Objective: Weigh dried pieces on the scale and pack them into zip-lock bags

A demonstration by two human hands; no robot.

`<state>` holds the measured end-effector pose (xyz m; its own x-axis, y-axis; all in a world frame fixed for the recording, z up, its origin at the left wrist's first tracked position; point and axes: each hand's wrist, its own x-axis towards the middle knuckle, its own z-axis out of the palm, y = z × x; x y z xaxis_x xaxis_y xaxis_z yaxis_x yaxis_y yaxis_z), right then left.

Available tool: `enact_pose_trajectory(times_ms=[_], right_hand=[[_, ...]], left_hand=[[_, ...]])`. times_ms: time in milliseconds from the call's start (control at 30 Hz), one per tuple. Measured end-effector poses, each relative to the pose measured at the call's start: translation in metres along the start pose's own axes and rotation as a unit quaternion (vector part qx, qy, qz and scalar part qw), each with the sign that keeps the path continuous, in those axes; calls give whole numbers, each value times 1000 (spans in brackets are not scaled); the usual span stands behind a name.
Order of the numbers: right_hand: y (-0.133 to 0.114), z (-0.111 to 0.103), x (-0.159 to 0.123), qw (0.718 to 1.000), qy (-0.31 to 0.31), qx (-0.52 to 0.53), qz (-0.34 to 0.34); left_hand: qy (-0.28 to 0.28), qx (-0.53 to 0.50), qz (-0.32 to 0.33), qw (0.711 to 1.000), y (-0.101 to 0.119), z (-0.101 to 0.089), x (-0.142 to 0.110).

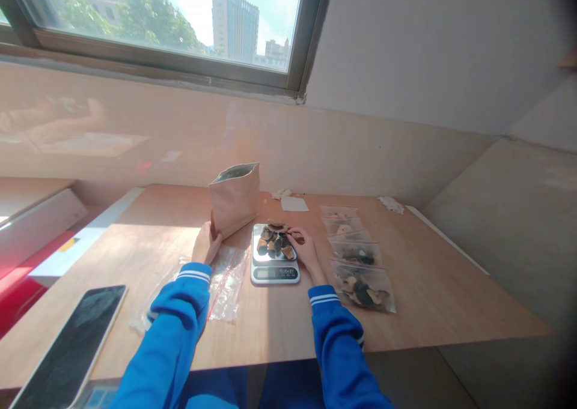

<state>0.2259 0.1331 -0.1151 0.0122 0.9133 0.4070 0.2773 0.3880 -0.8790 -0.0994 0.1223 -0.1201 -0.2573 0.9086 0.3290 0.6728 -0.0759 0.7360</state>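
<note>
A brown kraft paper bag (pixel 235 200) stands upright with its top gaping. My left hand (pixel 207 244) is closed on the bag's lower left edge, thumb in front and the other fingers mostly hidden. To the right of the bag, a small silver kitchen scale (pixel 275 275) carries a pile of dark and tan dried mushroom pieces (pixel 273 244). My right hand (pixel 305 248) reaches the pile's right side, its fingertips pinched at a dried mushroom piece, which they partly cover. The digits on the scale's display are too small to read.
Several zip bags (pixel 364 286) of dried pieces lie in a column at right. Flat clear zip bags (pixel 225 295) lie below my left hand. A dark-screened tablet (pixel 74 343) rests at front left. A white paper (pixel 294 204) and crumpled tissue (pixel 391 205) lie near the wall.
</note>
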Motion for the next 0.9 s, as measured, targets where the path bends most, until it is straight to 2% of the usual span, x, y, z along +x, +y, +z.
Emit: enact_pose_trajectory(times_ms=[133,267,367,500,600,700,800,900], right_hand=[[0,1,0,1000,0,9,12],[0,1,-1,999,33,7,33],[4,-2,-3,996,80,4,47],[16,-13,-5,981,171,-77,46],[24,-18,4,968,189,-162,16],[22,-14,36,973,125,-188,-46],[14,3,83,979,6,-179,-93],[10,29,124,969,-114,-190,-111]], left_hand=[[-3,-2,-4,1000,0,-1,0],[-7,-7,-6,1000,1,-2,-1],[-1,-4,0,1000,1,-1,-1],[3,7,-4,1000,2,-2,-2],[-1,4,-2,1000,3,-2,-1],[-4,3,-4,1000,4,-3,-1],[-6,12,-4,1000,5,-3,-2],[-12,22,-17,1000,7,-3,-3]])
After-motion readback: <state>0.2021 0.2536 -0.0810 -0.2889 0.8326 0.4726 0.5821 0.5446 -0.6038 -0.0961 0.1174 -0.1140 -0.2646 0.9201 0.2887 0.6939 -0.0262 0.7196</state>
